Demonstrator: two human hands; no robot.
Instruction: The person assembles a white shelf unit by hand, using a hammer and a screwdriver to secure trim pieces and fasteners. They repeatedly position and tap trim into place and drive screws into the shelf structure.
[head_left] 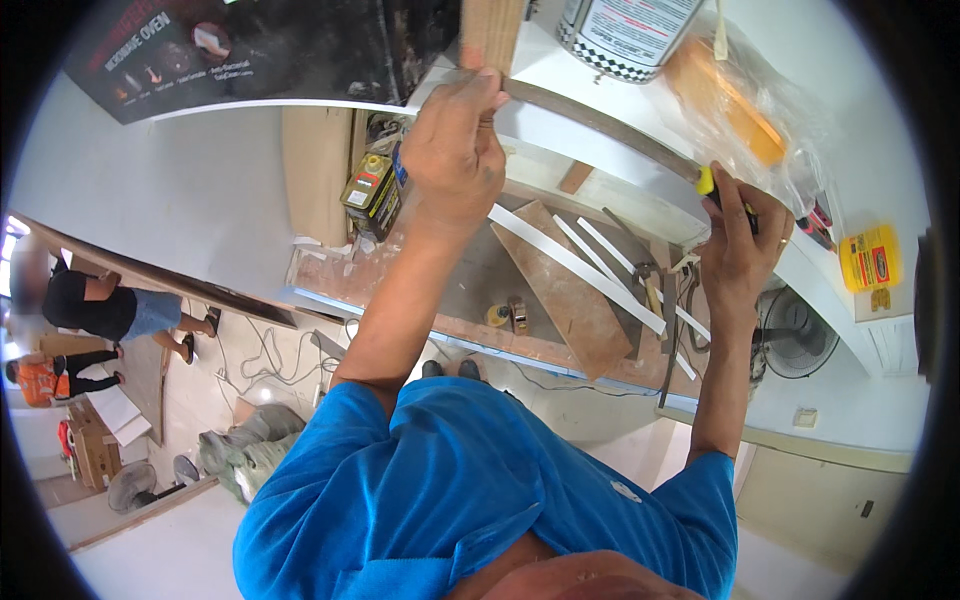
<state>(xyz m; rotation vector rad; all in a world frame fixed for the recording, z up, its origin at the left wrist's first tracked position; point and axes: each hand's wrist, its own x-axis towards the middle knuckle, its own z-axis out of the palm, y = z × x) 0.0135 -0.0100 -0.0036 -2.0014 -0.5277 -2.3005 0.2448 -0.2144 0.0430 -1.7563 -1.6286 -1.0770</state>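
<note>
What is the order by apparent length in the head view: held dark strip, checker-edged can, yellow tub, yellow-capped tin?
1. Dark strip
2. Checker-edged can, though cut off by the picture's top edge
3. Yellow tub and yellow-capped tin: too alike to rank

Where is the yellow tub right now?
In the head view, the yellow tub is near the right edge, right of the person's right hand, with a fan lower left of it.

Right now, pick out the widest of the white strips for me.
The widest white strip lies slantwise across the brown board, its upper end nearest your left hand in the picture. The other strips, farther right, look clearly narrower.
</note>
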